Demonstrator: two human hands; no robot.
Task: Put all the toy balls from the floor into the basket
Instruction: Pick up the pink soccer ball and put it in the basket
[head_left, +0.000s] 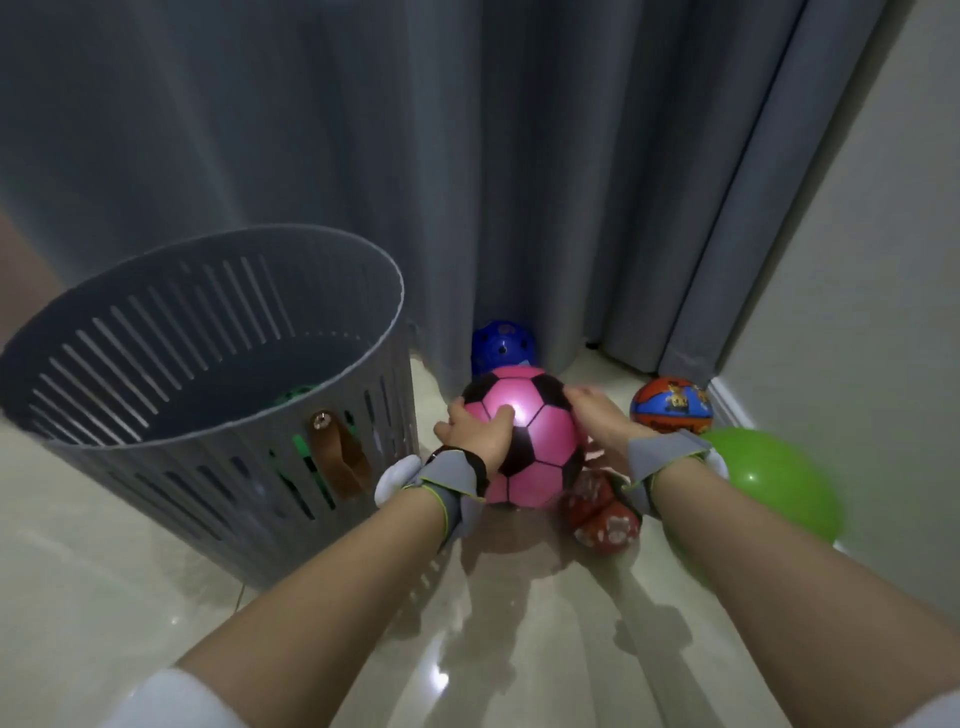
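A pink and black football (535, 436) is clasped between my two hands just above the shiny floor. My left hand (475, 428) presses on its left side and my right hand (597, 410) on its right. The grey slatted basket (156, 452) stands to the left, tilted toward me, with something green showing through its slats. On the floor lie a blue holed ball (501, 343) behind the football, an orange and blue basketball (670, 405), a green ball (774, 480) at the right, and a red patterned ball (602, 512) partly hidden under my right wrist.
Grey curtains (467, 156) hang down to the floor behind the balls. A pale wall (857, 312) with a skirting board closes the right side. The glossy tiled floor (493, 649) stretches toward me between my forearms.
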